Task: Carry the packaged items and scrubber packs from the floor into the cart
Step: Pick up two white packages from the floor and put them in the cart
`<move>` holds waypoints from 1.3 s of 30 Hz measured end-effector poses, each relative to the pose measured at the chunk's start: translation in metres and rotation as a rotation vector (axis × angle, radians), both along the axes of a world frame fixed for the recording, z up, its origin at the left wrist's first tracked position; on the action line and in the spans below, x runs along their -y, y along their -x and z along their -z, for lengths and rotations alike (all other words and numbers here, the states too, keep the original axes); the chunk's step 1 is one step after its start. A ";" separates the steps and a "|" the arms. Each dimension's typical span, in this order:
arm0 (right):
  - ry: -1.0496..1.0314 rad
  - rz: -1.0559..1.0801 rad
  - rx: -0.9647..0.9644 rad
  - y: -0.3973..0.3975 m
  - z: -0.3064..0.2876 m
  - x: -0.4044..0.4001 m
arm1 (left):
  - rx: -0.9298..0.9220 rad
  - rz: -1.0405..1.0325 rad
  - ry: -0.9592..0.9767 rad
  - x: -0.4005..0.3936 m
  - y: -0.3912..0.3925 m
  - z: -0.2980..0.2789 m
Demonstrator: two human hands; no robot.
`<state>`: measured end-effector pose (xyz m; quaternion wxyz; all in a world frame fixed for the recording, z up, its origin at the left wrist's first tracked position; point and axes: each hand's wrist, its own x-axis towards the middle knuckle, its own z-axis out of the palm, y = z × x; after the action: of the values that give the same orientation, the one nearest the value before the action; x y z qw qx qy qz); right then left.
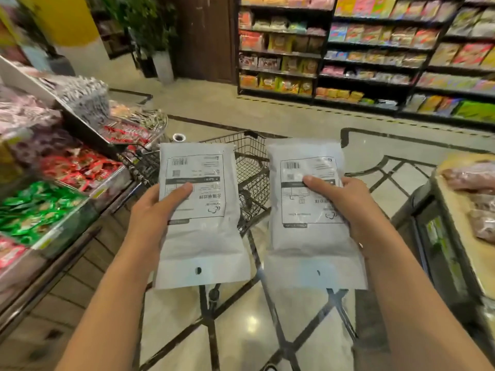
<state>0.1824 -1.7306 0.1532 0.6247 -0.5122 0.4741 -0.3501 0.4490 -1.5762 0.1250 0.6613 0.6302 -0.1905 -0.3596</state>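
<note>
- Dead centre of the frame, the person's left hand (pixel 158 207) grips a flat white plastic packet with a black-printed label (pixel 199 215), thumb curled over the front and fingers hidden behind; the right hand (pixel 345 202) holds a second white labelled packet (pixel 312 210) the same way, on the centre-right.
- Both packets are held up in the air, label side up, hang-hole ends toward the bottom of the frame, apart from each other.
- Behind and between them sits the black wire shopping cart (pixel 251 167), only partly visible, so what's in it can't be told.
- Probably the carry-to-cart step. Doing it well looks like bringing both packets over the basket rim before letting go, and laying them flat so slippery plastic doesn't slide out.
- Floor (pixel 241 325) is glossy pale tile with dark criss-cross lines; shiny, so could be slick.
- Left side: sloped bins of red and green wrapped sweets (pixel 51 188). Upper right: dark shelving (pixel 375 46) packed with colourful snack bags, blurred. Right edge: a counter with pinkish wrapped goods (pixel 471 180).
</note>
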 end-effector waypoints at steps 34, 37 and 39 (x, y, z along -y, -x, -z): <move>-0.094 -0.559 -0.337 -0.339 0.162 0.461 | -0.249 -0.469 -0.172 0.355 -0.211 0.152; -0.128 -0.641 -0.371 -0.367 0.191 0.490 | -0.253 -0.532 -0.237 0.375 -0.220 0.179; -0.130 -0.693 -0.387 -0.384 0.209 0.509 | -0.228 -0.566 -0.319 0.390 -0.225 0.199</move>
<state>0.5667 -2.2393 -0.0554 0.6361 -0.6577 0.4033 0.0152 0.6742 -1.9659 -0.0742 0.6451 0.7092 0.1254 -0.2553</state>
